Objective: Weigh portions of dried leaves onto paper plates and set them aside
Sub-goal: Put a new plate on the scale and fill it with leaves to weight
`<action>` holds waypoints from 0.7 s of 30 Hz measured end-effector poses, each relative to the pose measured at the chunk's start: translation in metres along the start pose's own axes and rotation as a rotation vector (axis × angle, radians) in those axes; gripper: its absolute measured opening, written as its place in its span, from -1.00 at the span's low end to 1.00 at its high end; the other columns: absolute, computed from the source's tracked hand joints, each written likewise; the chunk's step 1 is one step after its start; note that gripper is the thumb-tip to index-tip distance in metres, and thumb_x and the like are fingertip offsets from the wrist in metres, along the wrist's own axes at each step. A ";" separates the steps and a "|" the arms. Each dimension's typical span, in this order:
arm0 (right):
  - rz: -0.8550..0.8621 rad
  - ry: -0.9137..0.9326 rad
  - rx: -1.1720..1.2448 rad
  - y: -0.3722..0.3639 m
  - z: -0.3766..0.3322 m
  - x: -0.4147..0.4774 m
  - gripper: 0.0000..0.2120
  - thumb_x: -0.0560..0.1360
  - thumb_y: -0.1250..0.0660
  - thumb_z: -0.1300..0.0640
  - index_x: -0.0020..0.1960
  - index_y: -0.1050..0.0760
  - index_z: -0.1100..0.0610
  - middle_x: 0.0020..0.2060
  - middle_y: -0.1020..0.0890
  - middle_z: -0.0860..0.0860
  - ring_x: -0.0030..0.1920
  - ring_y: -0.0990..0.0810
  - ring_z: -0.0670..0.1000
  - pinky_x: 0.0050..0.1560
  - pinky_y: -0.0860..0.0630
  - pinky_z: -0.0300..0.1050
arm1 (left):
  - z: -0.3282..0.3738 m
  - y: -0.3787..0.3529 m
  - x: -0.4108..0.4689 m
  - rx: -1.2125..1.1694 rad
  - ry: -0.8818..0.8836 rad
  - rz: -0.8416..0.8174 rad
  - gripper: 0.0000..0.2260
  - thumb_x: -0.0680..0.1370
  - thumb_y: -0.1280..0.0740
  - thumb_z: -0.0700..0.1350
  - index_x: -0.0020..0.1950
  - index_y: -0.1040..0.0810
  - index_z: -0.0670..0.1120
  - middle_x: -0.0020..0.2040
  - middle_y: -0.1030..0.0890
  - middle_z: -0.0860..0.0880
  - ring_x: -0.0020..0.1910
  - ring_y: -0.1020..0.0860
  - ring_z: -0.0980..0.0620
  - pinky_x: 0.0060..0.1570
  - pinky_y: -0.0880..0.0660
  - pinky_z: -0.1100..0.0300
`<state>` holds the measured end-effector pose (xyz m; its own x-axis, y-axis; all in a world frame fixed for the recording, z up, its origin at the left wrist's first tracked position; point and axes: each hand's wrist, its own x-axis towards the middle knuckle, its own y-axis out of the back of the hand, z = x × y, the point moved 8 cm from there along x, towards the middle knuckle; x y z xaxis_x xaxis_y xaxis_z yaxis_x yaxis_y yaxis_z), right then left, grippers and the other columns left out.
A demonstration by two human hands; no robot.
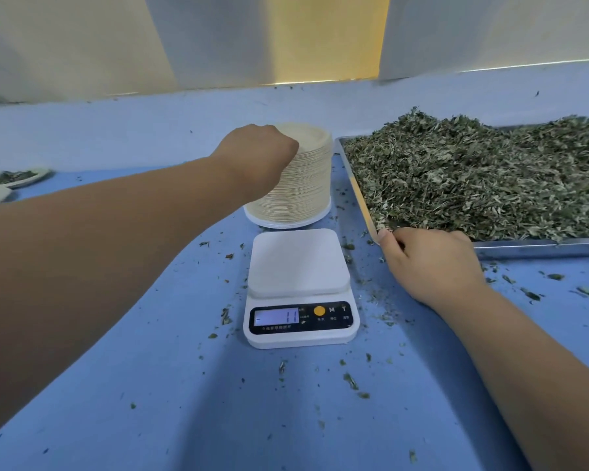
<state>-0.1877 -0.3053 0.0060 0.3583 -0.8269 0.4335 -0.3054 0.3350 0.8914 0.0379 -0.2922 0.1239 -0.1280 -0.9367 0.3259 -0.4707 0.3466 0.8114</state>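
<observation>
A tall stack of cream paper plates (306, 185) stands behind the white digital scale (298, 287), whose platform is bare. My left hand (257, 154) reaches over the stack's left top edge with fingers curled down onto the top plate. My right hand (429, 263) rests on the near-left corner of the metal tray (531, 248), fingers curled over its rim. The tray holds a big heap of dried green leaves (473, 178).
Two filled paper plates (12, 178) lie at the far left edge of the blue table. Leaf crumbs are scattered around the scale and in front of the tray. A pale wall runs along the back.
</observation>
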 end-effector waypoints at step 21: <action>0.006 -0.008 0.006 0.000 -0.001 0.000 -0.45 0.67 0.06 -0.18 -0.38 -0.37 0.03 -0.55 -0.43 -0.01 -0.47 -0.42 0.01 0.09 -0.36 0.04 | -0.004 0.021 0.000 -0.096 -0.006 0.072 -0.44 0.54 -0.22 -0.31 0.51 -0.17 -0.04 -0.31 -0.38 -0.09 -0.41 -0.34 -0.08 -0.47 -0.18 0.12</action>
<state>-0.1866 -0.3049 0.0064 0.3495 -0.8284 0.4378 -0.3126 0.3373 0.8880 0.0311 -0.2851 0.1430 -0.1636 -0.9095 0.3822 -0.3746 0.4156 0.8288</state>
